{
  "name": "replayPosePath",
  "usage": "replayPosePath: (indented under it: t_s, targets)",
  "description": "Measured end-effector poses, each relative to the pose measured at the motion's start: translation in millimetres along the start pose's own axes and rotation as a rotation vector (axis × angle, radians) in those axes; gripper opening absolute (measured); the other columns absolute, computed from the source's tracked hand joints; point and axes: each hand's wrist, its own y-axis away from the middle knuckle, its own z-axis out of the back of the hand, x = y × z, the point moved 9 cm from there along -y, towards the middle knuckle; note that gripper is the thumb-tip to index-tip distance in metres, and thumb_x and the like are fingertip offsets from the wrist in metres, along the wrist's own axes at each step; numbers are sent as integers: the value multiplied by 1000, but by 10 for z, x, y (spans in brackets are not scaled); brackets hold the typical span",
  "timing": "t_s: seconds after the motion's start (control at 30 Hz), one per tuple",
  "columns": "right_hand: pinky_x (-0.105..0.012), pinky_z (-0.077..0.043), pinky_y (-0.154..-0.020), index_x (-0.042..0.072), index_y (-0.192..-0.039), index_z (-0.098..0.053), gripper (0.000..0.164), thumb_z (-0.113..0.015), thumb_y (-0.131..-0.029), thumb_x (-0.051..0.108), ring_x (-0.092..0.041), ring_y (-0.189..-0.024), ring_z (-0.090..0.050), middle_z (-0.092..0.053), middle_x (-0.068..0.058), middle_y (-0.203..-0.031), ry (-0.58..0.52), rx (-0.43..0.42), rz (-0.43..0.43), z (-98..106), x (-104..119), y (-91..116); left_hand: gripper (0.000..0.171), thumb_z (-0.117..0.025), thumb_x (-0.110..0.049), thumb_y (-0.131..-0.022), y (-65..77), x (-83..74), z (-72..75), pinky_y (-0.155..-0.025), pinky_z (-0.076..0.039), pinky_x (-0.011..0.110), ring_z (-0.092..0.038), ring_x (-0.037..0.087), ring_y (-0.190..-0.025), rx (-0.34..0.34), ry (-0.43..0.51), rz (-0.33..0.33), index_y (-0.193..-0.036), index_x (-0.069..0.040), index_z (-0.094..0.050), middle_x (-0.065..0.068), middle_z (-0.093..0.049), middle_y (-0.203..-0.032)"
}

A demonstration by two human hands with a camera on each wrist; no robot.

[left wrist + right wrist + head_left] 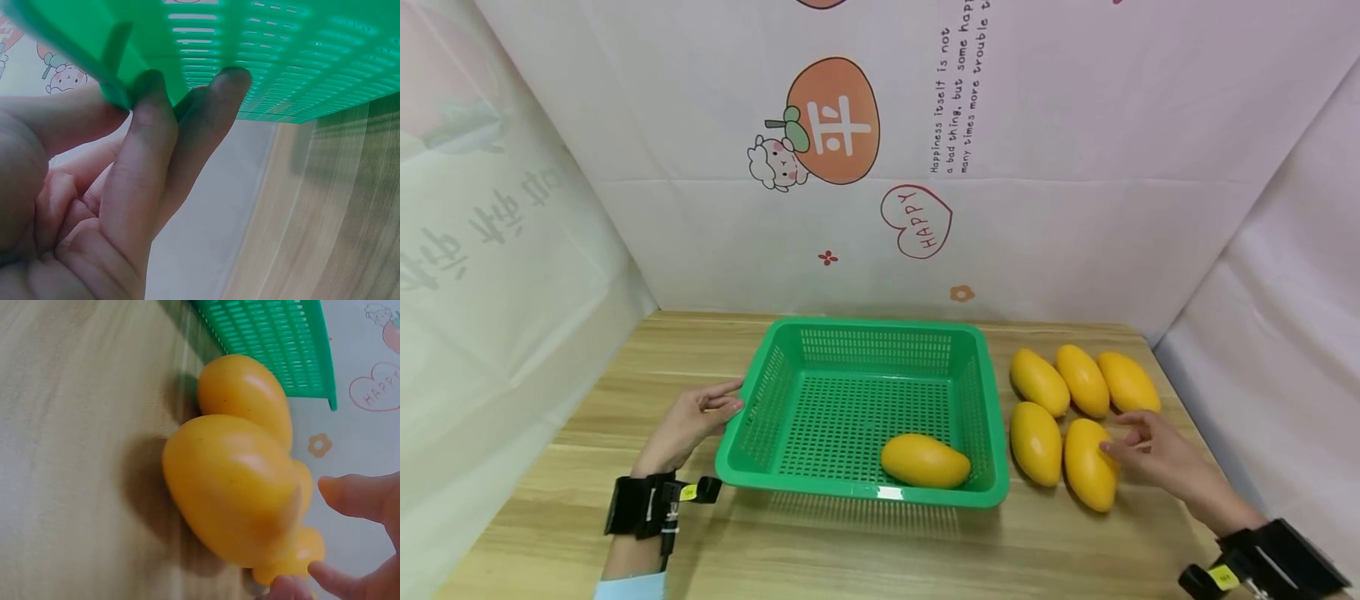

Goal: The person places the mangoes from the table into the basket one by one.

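Note:
A green plastic basket (868,496) with slatted sides stands at the middle of the table, one yellow mango (925,461) lying in its near right corner. At the basket's left rim, my left hand (688,425) pinches the edge; the left wrist view shows the thumb on one side and fingers (140,162) on the other. Over on the right, my right hand (1161,458) is beside the nearest mango (1090,467), thumb and fingers spread apart. In the right wrist view a gap shows between the thumb and this mango (231,487); nothing is held.
Several more mangoes (1036,443) lie in two rows right of the basket. The wooden table (820,558) is bounded by a printed white cloth (1037,250) at the back and by cloth walls at both sides.

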Motion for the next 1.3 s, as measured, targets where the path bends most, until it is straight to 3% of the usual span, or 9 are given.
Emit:
replayPosePath:
  t_s: [0.2, 0.47, 0.6, 0.7, 0.83, 1.1, 1.2, 1.3]
  targets:
    - [-35, -57, -70, -14, -144, -7, 95, -52, -94, 53, -28, -94, -57, -37, -42, -127, -88, 45, -104, -100, -163, -64, 58, -59, -31, -96, 1, 0, 2, -86, -57, 50, -56, 41, -114, -2, -7, -1, -144, -3, -42, 31, -58, -126]
    - [-34, -56, -69, -16, -144, -4, 94, -50, -96, 50, -21, -81, -58, -40, -41, -123, -106, 80, -108, -211, -129, -78, 58, -59, -32, -96, 0, 7, 2, -87, -57, 51, -56, 41, -115, -5, -9, 7, -144, -4, -42, 31, -57, -127]
    - [-47, -57, -83, -16, -144, -2, 93, -49, -97, 49, -35, -101, -58, -35, -42, -128, -174, 153, -129, -302, -106, -74, 58, -59, -31, -96, -8, 9, 2, -86, -57, 50, -56, 41, -115, -3, -8, 6, -144, -4, -42, 32, -57, -127]
    - [-56, -54, -89, -14, -145, 0, 93, -49, -97, 48, -48, -115, -49, -24, -45, -135, -240, 201, -148, -361, -93, -70, 58, -59, -31, -96, -11, 12, 2, -86, -57, 49, -56, 41, -115, -2, -6, 8, -144, -4, -42, 32, -57, -127]
    - [-56, -55, -88, -16, -145, 0, 94, -51, -97, 46, -52, -116, -47, -18, -47, -137, -267, 214, -161, -387, -93, -74, 59, -59, -31, -96, -8, 13, 0, -86, -57, 49, -56, 40, -115, -2, -9, 9, -145, -4, -42, 32, -57, -127]
    - [-53, -56, -85, -21, -142, -11, 92, -52, -96, 47, -35, -110, -55, -33, -42, -137, -259, 223, -175, -417, -126, -53, 58, -59, -31, -96, -4, 13, -10, -87, -57, 50, -56, 41, -114, 3, 3, 9, -145, -3, -41, 32, -57, -127]
    - [-55, -55, -87, -22, -142, -5, 96, -52, -96, 47, -45, -116, -50, -24, -45, -140, -270, 223, -179, -402, -128, -42, 59, -59, -31, -96, -3, 14, -7, -87, -57, 50, -56, 41, -114, 1, -1, 9, -145, -4, -41, 32, -57, -127]
    - [-60, -51, -91, -22, -142, 4, 100, -51, -96, 48, -56, -125, -35, -15, -47, -142, -303, 226, -191, -380, -126, -27, 59, -58, -32, -96, 0, 13, -2, -87, -57, 50, -56, 41, -115, -2, -8, 8, -145, -4, -41, 32, -57, -127]
